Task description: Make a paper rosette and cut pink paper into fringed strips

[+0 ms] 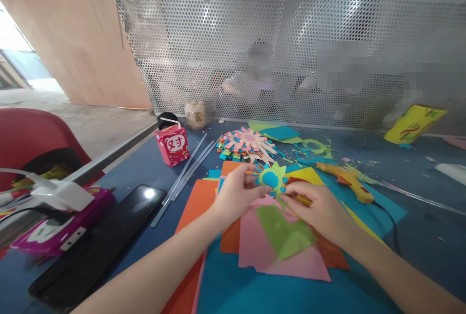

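Both forearms reach in from the bottom edge toward mid-frame. At centre, the left hand pinches a paper flower, blue disc on green spikes, by its left edge, and the right hand grasps the flower's lower right edge. Beneath them lie coloured sheets, pink, green and orange. Just right lies a yellow glue gun. Above, finished flowers are stacked. A red carton stands upper left, a phone lower left.

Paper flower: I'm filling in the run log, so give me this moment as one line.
left hand: pinching paper flower | right hand: at flower's lower edge | under: coloured paper sheets | nearby: glue gun
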`<state>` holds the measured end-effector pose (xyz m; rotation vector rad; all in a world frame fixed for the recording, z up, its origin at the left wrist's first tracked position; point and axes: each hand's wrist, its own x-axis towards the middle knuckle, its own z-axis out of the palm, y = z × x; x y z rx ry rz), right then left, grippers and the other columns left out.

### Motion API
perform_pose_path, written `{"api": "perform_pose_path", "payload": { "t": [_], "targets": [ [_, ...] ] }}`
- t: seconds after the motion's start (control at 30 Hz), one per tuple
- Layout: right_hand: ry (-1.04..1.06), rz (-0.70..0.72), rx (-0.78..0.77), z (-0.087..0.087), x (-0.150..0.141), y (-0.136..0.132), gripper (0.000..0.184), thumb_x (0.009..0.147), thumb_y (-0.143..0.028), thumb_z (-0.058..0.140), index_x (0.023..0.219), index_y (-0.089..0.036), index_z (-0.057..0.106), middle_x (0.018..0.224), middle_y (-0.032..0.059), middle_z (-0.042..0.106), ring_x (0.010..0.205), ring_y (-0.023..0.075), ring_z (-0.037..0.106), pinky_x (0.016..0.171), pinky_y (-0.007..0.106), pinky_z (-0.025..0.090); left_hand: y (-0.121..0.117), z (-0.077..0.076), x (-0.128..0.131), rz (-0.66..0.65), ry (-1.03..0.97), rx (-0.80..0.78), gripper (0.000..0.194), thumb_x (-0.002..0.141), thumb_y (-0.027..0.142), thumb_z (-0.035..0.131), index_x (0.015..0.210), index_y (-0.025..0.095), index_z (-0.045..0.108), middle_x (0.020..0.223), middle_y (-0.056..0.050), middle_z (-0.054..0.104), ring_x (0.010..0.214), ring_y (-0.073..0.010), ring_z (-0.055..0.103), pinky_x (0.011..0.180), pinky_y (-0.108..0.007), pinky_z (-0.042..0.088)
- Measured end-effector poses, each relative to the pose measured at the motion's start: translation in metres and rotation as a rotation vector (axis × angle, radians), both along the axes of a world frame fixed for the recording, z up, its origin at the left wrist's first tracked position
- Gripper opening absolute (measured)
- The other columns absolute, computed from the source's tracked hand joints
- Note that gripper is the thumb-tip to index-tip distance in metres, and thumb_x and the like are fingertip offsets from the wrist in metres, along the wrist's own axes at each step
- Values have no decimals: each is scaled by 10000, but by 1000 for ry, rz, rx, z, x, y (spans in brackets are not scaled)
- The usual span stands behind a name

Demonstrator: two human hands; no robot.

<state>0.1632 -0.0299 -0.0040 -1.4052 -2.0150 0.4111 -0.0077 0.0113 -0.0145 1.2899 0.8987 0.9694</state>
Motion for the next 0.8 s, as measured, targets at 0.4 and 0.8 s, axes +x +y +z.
{"api": "perform_pose_path", "payload": {
  "t": [0.4,0.8],
  "targets": [
    [85,-90,-193,-3,-1,2,217,779,-360,515,648,-204,590,634,3,610,634,176,588,581,260,460,-4,-5,2,-40,57,64,323,652,202,681,924,168,510,865,-79,691,759,-205,665,666,-328,513],
    [176,-88,-233,-3,-2,0,213,774,-350,512,625,-203,551,601,-20,529,588,151,561,487,224,455,-7,-4,4,-51,103,76,291,679,258,661,917,169,518,867,-85,684,793,-222,661,699,-362,522]
  ]
}}
